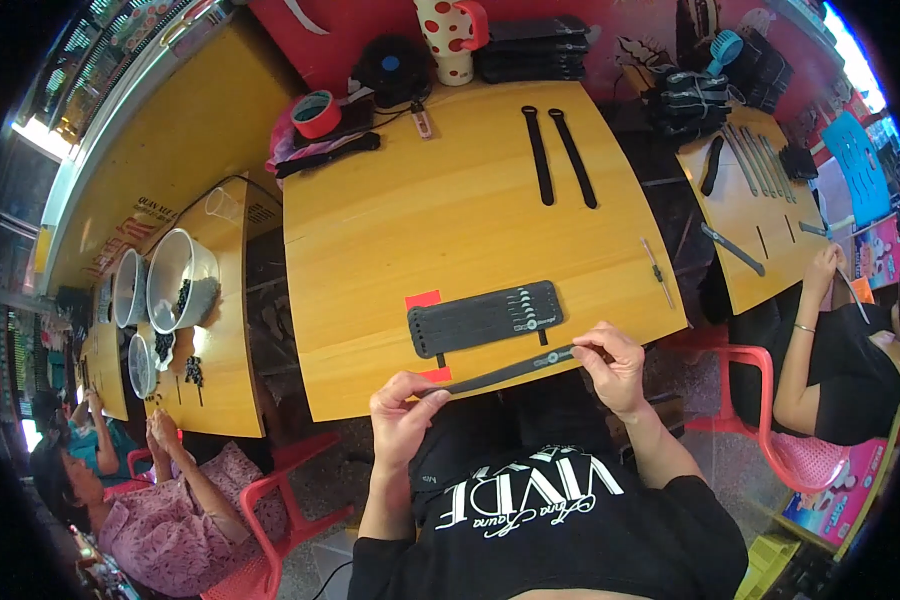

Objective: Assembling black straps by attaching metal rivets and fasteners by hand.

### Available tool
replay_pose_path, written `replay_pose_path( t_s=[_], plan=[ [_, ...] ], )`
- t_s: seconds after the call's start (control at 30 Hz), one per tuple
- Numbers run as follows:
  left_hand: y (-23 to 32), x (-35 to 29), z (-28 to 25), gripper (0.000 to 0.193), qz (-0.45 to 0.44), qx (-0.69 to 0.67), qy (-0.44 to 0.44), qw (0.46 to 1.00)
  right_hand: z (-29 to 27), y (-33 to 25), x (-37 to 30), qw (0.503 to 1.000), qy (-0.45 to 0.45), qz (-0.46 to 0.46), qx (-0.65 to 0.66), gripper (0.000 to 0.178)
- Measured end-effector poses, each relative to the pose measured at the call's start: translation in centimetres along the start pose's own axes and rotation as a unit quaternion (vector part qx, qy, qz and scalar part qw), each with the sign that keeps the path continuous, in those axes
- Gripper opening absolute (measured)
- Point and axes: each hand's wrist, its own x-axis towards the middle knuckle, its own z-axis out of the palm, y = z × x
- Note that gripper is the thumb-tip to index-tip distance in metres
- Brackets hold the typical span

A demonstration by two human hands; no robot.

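A dark flat strap with a pale printed mark is stretched between my hands at the table's near edge. My left hand pinches its left end, and my right hand pinches the other end, slightly higher. Just beyond the strap lies a black flat pad with a row of holes along its left edge and pale curved marks at the right. Red tape sticks to the table by the pad's left corner. To the right rests a thin rod-shaped tool with a dark middle.
Two black straps with looped ends lie farther back. Behind stand a spotted mug, stacked black pouches and a tape roll. A co-worker's hands work near plastic tubs at left; another person sits at right.
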Motion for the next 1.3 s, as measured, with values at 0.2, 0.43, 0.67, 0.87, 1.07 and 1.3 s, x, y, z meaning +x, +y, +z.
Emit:
replay_pose_path(
  t_s=[0.2, 0.43, 0.67, 0.87, 1.07, 1.3],
  plan=[
    [-0.8, 1.2, 0.6, 0.012, -0.05, -0.097, 0.101, 0.989, 1.0, 1.1, 1.5, 0.999, 0.007, -0.029, -0.026, 0.01],
    [-2.0, 2.0, 0.7, 0.026, -0.018, -0.057, 0.136, 0.989, 1.3, 1.2, 2.2, 0.996, -0.005, -0.025, -0.088, 0.014],
    [-2.8, 2.6, 0.5, 0.025, 0.002, -0.05, 0.141, 0.989, 2.0, 1.8, 2.5, 0.995, 0.041, 0.027, -0.085, 0.019],
    [-2.5, 2.9, 0.5, 0.024, -0.027, -0.075, 0.144, 0.986, 2.1, 1.7, 2.6, 0.993, 0.045, 0.048, -0.096, 0.02],
    [-2.7, 3.0, 0.5, 0.023, -0.014, -0.053, 0.146, 0.988, 2.2, 2.2, 2.5, 0.993, 0.051, 0.031, -0.1, 0.02],
    [-2.5, 3.0, 0.7, 0.022, -0.019, -0.065, 0.15, 0.986, 2.3, 1.7, 2.7, 0.991, 0.043, 0.041, -0.122, 0.019]
  ],
)
